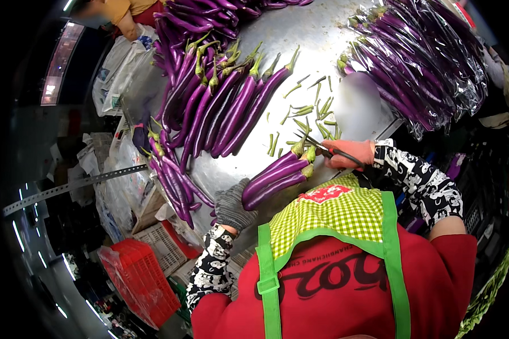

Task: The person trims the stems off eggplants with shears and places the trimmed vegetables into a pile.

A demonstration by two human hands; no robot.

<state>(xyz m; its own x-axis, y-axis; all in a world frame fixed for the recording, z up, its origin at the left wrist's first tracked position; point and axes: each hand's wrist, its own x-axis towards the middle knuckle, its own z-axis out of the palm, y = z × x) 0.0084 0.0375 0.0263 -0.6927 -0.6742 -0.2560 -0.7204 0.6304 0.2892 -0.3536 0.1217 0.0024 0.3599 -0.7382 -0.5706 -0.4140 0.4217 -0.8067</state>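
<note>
My left hand (pixel 236 204), in a grey knit glove, grips the blunt ends of a small bunch of long purple eggplants (pixel 275 176). Their green caps point toward my right hand (pixel 351 154), which wears a salmon-coloured glove and holds black-handled scissors (pixel 342 155). The slim blades lie across the stem of the farthest eggplant in the bunch; whether they are apart around it is hard to tell. Cut green stem pieces (pixel 303 111) are scattered on the metal table (pixel 254 163) just beyond the scissors.
Loose eggplants (pixel 237 114) lie in a row and a heap along the table's left side. Eggplants in clear plastic bags (pixel 420 68) are piled at far right. A red plastic crate (pixel 140 279) stands low at left. Another person's arm (pixel 127 25) shows at top left.
</note>
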